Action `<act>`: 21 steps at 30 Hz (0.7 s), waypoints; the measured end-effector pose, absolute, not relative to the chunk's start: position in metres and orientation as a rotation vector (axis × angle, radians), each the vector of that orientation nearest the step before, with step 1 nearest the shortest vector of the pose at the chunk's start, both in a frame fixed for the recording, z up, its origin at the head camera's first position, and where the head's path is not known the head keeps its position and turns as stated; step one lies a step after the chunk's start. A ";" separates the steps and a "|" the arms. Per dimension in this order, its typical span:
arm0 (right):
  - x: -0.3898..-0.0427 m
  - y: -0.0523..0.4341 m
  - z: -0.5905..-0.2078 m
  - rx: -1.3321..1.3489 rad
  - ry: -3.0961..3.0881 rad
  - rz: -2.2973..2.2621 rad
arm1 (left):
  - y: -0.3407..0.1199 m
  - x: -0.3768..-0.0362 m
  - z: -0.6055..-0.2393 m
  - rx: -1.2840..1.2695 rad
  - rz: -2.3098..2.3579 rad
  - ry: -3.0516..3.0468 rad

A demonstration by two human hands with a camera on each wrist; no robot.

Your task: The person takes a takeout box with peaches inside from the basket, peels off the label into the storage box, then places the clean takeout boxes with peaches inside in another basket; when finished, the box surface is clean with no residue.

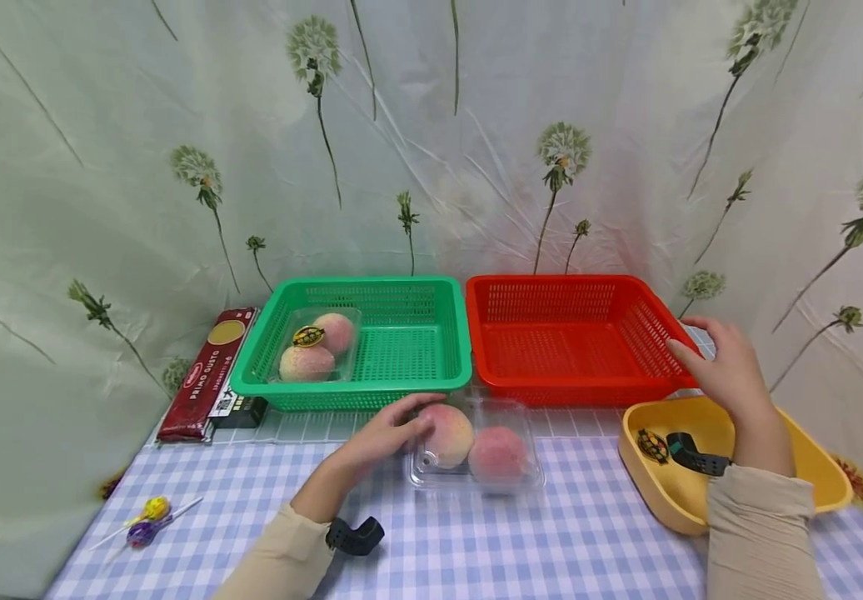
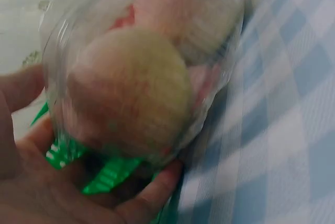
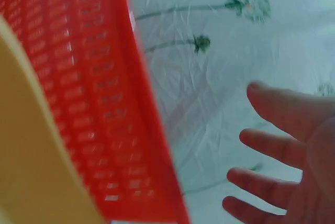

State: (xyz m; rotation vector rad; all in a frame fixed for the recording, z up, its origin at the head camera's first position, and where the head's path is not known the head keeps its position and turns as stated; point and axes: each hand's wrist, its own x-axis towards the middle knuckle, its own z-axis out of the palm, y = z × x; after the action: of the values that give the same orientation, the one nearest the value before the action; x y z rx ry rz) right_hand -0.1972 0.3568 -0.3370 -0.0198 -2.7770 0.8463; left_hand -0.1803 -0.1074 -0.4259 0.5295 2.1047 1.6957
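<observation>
My left hand [image 1: 396,429] grips the left end of a clear plastic box [image 1: 476,482] that holds two pink-and-yellow peaches. In the left wrist view, the thumb and fingers spread around the end of the box, close to one peach [image 2: 131,90]. The box is in front of the green basket [image 1: 349,401], low over the checked cloth. My right hand [image 1: 727,367] hangs above the back of a yellow tub [image 1: 799,454], at the right side of the red basket [image 1: 589,393]. Its fingers [image 3: 261,140] are spread apart, with nothing in them.
A second box of peaches [image 1: 307,363] with a round black label sits in the green basket's left half. Left of that basket lie a dark red spaghetti pack [image 1: 207,375] and a small black box [image 1: 240,412]. Two lollipops [image 1: 148,523] lie at the front left.
</observation>
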 end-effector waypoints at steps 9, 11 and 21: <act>-0.201 0.372 -0.352 0.083 -2.956 0.861 | -0.094 -0.173 -0.425 0.253 1.848 2.086; -0.203 0.373 -0.354 0.121 -2.973 0.864 | -0.092 -0.172 -0.423 0.217 1.848 2.084; -0.202 0.377 -0.360 0.093 -3.087 0.914 | -0.092 -0.170 -0.423 0.132 1.835 1.981</act>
State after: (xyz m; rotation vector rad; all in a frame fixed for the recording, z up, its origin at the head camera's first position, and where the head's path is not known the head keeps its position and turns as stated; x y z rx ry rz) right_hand -0.2019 0.3766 -0.3601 0.0934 -3.0866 0.9139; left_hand -0.1699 -0.0916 -0.4226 0.1320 1.9813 1.8350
